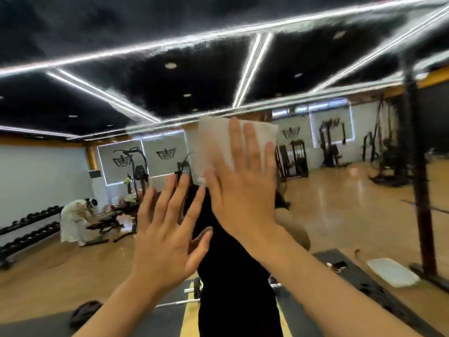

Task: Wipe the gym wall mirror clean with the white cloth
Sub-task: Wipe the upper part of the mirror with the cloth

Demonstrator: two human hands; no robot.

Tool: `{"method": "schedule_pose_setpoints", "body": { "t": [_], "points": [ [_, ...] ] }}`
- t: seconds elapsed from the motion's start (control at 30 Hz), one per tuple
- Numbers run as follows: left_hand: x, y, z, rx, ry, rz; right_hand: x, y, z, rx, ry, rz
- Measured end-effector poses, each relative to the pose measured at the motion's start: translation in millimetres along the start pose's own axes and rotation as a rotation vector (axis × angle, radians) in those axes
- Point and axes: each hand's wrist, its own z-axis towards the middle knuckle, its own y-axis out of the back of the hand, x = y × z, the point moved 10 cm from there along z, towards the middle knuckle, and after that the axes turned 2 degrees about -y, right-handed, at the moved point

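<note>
Far left in the mirror (340, 210), a dumbbell rack (29, 227) runs along the reflected wall. Just right of it a person in white (73, 222) bends over a bench.

Next comes my left hand (167, 237), raised in front of the glass with the fingers straight and spread and the thumb out to the right. It holds nothing. The fingertips sit right at the glass, but I cannot tell whether the palm touches. Below it, low in the reflection, a barbell (192, 290) lies across the floor, partly behind my own dark reflected figure.

Just right of that hand and higher, my right hand (243, 190) lies flat with the fingers straight and slightly fanned. It presses the white cloth (218, 142) against the mirror. The cloth is spread out under my fingers, and its upper edge reaches up to the reflected ceiling line. It shows above and to the left of my fingers, and a corner sticks out on the right. The two hands are near each other but apart.

Further right, the glass shows weight machines on a shiny wooden floor. A black upright post (418, 190) stands near the right edge. A pale mat (393, 272) lies on the floor beside its foot.
</note>
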Motion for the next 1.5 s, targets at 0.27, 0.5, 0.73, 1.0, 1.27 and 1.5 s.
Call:
{"method": "schedule_pose_setpoints", "body": {
  "t": [0.27,0.5,0.73,1.0,1.27,1.5],
  "points": [
    [82.1,31.3,-35.9,0.042,-0.053,0.023,-11.0,-0.1,-1.5,0.054,0.043,-0.095],
    [176.4,33.7,-90.4,0.067,0.008,0.047,-10.1,-0.6,-0.3,0.072,0.016,-0.157],
    [173.7,28.5,-92.3,0.024,-0.024,0.058,2.7,2.9,8.7,-0.143,-0.589,-0.080],
    [174.0,29.1,-96.4,0.018,-0.021,0.058,152.9,-35.4,22.0,-0.005,-0.115,-0.043],
    [171.1,34.3,-94.3,-0.024,-0.019,0.071,-57.1,25.8,25.0,-0.048,-0.133,-0.173],
    [166.5,33.4,-92.5,-0.021,-0.007,0.104,-85.5,28.6,-1.8,-0.201,-0.852,0.046]
  ]
}}
